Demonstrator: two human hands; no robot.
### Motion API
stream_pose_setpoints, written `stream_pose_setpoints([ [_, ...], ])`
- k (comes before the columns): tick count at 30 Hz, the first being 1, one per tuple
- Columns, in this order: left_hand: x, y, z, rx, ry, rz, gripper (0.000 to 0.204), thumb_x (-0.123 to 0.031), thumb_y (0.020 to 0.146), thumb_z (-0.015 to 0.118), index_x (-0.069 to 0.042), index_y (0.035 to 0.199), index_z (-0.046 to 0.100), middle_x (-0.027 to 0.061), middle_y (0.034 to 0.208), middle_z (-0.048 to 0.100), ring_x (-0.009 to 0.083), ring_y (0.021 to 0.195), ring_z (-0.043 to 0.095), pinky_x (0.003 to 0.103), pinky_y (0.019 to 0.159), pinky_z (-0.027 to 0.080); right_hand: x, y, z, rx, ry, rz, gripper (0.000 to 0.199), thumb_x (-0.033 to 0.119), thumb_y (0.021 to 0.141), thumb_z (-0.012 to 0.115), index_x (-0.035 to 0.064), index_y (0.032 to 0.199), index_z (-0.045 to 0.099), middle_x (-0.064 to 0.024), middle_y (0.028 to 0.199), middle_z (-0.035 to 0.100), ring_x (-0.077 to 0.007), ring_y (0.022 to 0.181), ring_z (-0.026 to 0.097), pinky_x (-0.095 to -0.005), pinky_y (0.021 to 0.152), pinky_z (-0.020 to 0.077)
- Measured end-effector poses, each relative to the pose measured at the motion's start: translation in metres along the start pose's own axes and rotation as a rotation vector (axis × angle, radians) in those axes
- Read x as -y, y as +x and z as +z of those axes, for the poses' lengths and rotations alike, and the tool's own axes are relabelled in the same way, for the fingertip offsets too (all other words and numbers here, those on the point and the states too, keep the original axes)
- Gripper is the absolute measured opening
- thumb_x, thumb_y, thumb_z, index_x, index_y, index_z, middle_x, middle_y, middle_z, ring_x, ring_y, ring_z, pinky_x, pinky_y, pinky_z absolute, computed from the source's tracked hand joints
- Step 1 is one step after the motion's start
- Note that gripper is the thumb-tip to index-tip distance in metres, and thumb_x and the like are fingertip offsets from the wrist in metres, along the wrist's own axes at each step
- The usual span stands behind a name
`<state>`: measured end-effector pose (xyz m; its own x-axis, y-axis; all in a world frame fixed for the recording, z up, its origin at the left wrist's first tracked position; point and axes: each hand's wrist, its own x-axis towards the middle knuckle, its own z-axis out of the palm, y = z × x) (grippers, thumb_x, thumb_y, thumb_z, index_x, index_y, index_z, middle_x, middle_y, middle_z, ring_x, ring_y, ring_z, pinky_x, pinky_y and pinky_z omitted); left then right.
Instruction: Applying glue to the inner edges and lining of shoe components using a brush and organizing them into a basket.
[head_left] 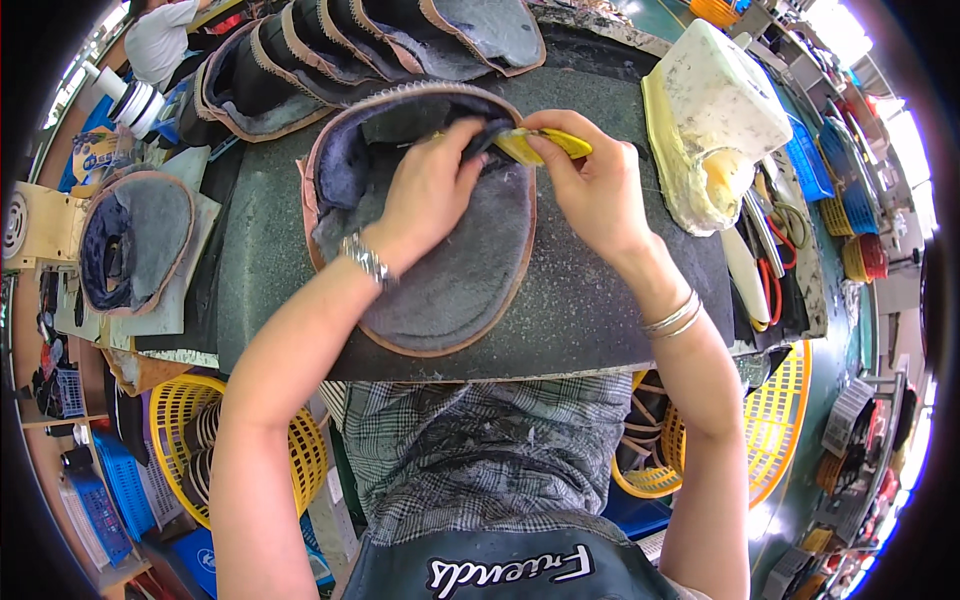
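Observation:
A bag-like piece (440,295) with grey plush lining, a dark blue furry inner wall and a pinkish-tan edge lies open on the dark worktable (600,300). Its upper rim carries a toothed, zipper-like band. My left hand (432,180) reaches over it, fingers closed at the far right rim and blurred by motion; dark lining seems pinched there, though I cannot make it out fully. In my right hand (598,190), between thumb and fingers, is a small yellow-handled tool (562,143), its kind unclear. Its tip end meets the left fingertips at the rim.
Several similar lined pieces (340,50) stand in a row at the back. Another sits on a board (200,250) at left. A white container crusted with yellowish glue (715,110) stands at right, beside red-handled scissors (772,290). Yellow baskets (305,455) flank my lap. A person (160,45) sits far left.

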<state>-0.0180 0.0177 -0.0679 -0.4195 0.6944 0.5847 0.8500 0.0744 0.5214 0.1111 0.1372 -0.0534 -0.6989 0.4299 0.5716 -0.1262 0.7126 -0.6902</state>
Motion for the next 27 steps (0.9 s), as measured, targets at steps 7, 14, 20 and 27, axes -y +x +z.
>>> stream_pose_setpoints([
  [7, 0.011, 0.052, -0.012, 1.069, -0.151, 0.027, 0.027, -0.013, 0.083, 0.058, 0.001, 0.106, 0.060, 0.0119, 0.093, 0.065, 0.0142, 0.082, 0.058, 0.028, 0.077, 0.045, 0.017, -0.018, -0.043, 0.361, 0.190, 0.168, 0.018, 0.003, 0.081, 0.059, -0.0006, 0.098, 0.063, -0.0123, 0.083, 0.067, -0.0152, 0.074, 0.064, -0.0260, 0.069, 0.0495],
  [14, -0.016, 0.051, -0.008, 1.159, -0.005, -0.016, 0.027, -0.024, 0.090, 0.051, 0.000, 0.099, 0.062, 0.0140, 0.085, 0.066, 0.0202, 0.075, 0.061, 0.031, 0.073, 0.046, 0.025, -0.020, -0.038, 0.635, 0.060, -0.270, 0.035, -0.012, 0.060, 0.053, -0.0003, 0.091, 0.064, -0.0156, 0.088, 0.064, -0.0322, 0.083, 0.062, -0.0364, 0.076, 0.0499],
  [20, -0.026, -0.032, -0.021, 0.507, 0.271, 0.554, 0.051, -0.037, 0.088, 0.050, 0.003, 0.119, 0.050, 0.0228, 0.120, 0.052, 0.0340, 0.118, 0.047, 0.040, 0.101, 0.036, 0.011, -0.026, -0.114, 0.502, -0.258, -0.216, 0.032, -0.010, 0.061, 0.054, 0.0016, 0.089, 0.064, -0.0148, 0.084, 0.064, -0.0318, 0.081, 0.061, -0.0369, 0.074, 0.0495],
  [27, -0.016, -0.006, -0.054, 0.109, 0.174, 0.591, 0.037, -0.003, 0.068, 0.066, -0.007, 0.104, 0.064, 0.0117, 0.105, 0.062, 0.0314, 0.102, 0.058, 0.040, 0.083, 0.048, 0.045, -0.024, -0.181, 0.525, -0.762, 0.444, 0.013, 0.001, 0.076, 0.059, -0.0002, 0.089, 0.063, -0.0141, 0.076, 0.063, -0.0218, 0.068, 0.061, -0.0300, 0.064, 0.0463],
])
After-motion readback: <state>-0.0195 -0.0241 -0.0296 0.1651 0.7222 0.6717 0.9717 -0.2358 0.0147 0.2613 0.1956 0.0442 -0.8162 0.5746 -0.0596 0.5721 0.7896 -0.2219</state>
